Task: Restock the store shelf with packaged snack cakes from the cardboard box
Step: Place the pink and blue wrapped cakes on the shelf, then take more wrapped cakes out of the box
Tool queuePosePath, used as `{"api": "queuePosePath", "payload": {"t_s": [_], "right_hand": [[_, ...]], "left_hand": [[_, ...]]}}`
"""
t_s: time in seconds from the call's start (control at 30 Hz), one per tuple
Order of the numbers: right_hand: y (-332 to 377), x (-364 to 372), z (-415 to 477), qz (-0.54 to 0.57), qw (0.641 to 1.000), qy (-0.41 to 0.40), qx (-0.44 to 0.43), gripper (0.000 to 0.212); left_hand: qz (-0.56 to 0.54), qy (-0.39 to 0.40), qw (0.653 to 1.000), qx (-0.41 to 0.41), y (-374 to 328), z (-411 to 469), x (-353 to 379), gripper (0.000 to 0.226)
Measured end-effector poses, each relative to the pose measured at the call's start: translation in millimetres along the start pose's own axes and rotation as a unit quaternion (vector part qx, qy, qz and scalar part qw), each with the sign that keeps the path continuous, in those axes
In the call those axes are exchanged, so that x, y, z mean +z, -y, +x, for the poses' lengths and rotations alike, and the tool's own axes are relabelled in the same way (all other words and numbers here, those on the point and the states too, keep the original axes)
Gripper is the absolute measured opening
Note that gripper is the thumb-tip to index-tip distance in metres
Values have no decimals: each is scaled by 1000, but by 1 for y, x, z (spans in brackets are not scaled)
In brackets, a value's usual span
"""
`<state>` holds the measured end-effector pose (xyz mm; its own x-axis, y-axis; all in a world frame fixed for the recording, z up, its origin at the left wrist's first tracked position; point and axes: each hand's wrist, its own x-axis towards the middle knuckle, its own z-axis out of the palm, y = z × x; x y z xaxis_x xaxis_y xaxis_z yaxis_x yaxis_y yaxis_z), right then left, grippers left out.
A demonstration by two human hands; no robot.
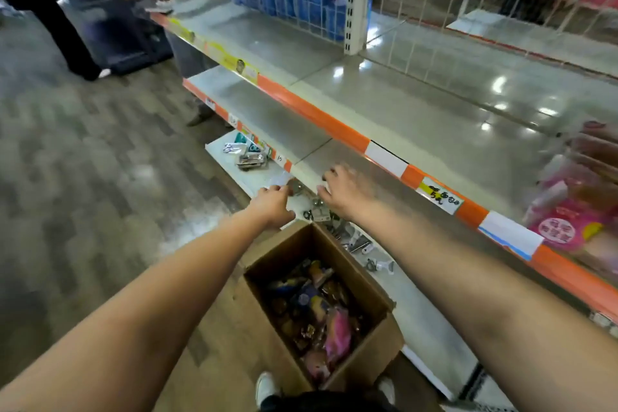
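Likely step: pick not begun. Over cardboard box (371, 354), left grip (272, 202) and right grip (344, 189) reach toward shelf (434, 130) edge. Right loosely spread, empty; left blurred, cannot tell. In box: snack cakes (321, 311). Next: reach down, take pack.

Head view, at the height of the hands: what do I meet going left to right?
left hand → right hand → handwritten yellow price tag → pink packages on the shelf at the far right.
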<state>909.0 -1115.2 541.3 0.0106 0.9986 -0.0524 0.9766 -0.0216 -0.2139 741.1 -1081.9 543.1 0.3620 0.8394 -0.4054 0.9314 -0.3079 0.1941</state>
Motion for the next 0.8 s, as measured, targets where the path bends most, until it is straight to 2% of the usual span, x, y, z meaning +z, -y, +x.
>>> {"api": "queuePosePath", "payload": {"t_s": [0.23, 0.4, 0.6, 0.73, 0.8], "right_hand": [[42, 53, 1, -36, 992, 116, -36, 47], [44, 99, -3, 4, 985, 167, -45, 46], [16, 171, -21, 5, 971, 240, -18, 45], [-7, 240, -19, 14, 960, 281, 4, 47], [-18, 280, -22, 17, 961, 275, 24, 51]], "left_hand": [[-16, 59, 996, -60, 44, -28, 46, 61], [-65, 90, 991, -79, 58, -37, 87, 59], [-94, 147, 980, -94, 55, -44, 186, 58], [-117, 179, 972, -96, 55, -16, 256, 63], [-133, 188, 968, -96, 56, 5, 290, 67]]}}
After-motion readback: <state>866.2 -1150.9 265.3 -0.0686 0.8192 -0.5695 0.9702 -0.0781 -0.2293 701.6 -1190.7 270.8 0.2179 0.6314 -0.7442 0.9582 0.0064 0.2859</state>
